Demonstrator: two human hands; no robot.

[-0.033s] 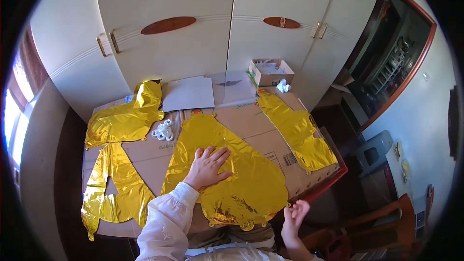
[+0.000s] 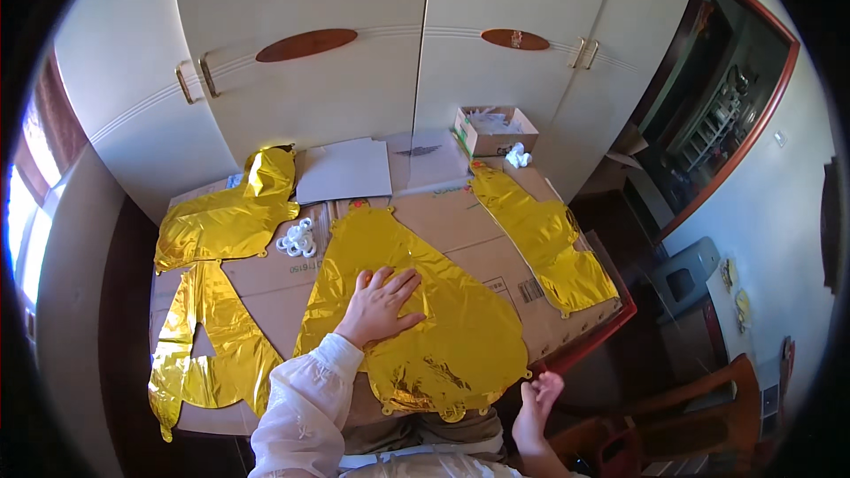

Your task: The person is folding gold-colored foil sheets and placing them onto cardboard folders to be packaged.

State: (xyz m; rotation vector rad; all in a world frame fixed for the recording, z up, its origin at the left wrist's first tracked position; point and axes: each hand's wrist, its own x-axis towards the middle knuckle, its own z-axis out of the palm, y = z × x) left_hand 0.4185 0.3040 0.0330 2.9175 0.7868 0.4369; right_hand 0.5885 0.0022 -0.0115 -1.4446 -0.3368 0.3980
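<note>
A large flat gold foil balloon [image 2: 478, 319] with small tabs along its edge lies in front of me on cardboard. My left hand [image 2: 381, 305] rests palm down on its middle, fingers spread. Beside the balloon's lower right corner is my right hand [image 2: 537, 403], palm turned up, its fingers loosely bent and apart from the thumb. I see nothing in it. Further gold foil balloons lie around: a creased one [image 2: 221, 226] at the far left, an A-shaped one [image 2: 226, 345] at the near left, and a long one [image 2: 540, 235] on the right.
White ribbon-like rolls [image 2: 298, 239] sit between the left and middle balloons. At the back are a grey-white board [image 2: 343, 171] and an open box [image 2: 505, 134] of clear plastic, with a white bundle [image 2: 518, 156] beside it. A wooden chair [image 2: 708, 412] stands at the lower right.
My right hand has dropped very slightly away from the balloon's corner. The left hand stays flat on the foil.
</note>
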